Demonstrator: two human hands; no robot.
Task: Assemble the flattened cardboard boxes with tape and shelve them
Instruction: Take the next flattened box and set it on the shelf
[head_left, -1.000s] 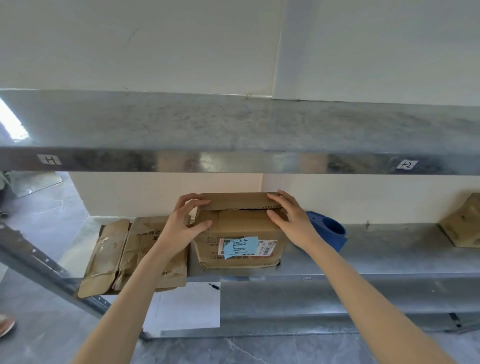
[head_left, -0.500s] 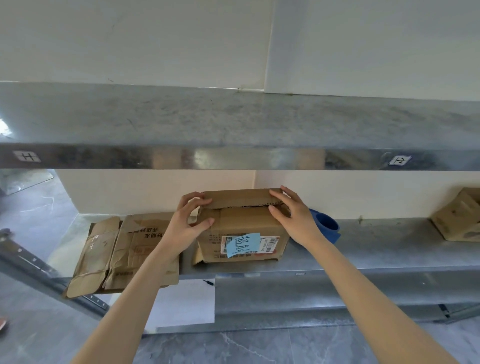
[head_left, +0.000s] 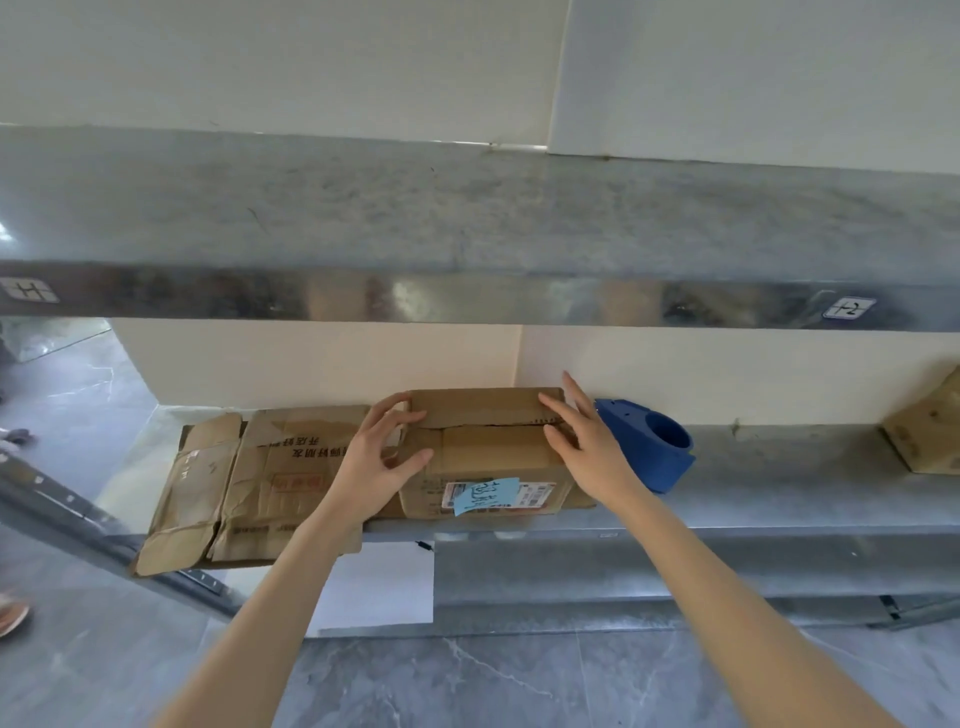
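The cardboard box (head_left: 493, 457) lies crosswise between the hands; left hand (head_left: 376, 462) grips its left end; right hand (head_left: 587, 447), fingers straight, touches its right end.

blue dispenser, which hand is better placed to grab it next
Probably right: the right hand rests on the box at its right end, beside the blue dispenser; the left hand is farther.

On the lower grey metal shelf (head_left: 779, 499) the assembled brown cardboard box (head_left: 493, 467) stands near the front edge. The flattened brown cardboard boxes (head_left: 260, 483) lie just left of it, overhanging the front, and the blue plastic tape dispenser (head_left: 654, 447) sits just right. A second brown cardboard box (head_left: 930, 431) sits well apart at the far right, and the upper grey metal shelf (head_left: 467, 208) runs above them all.
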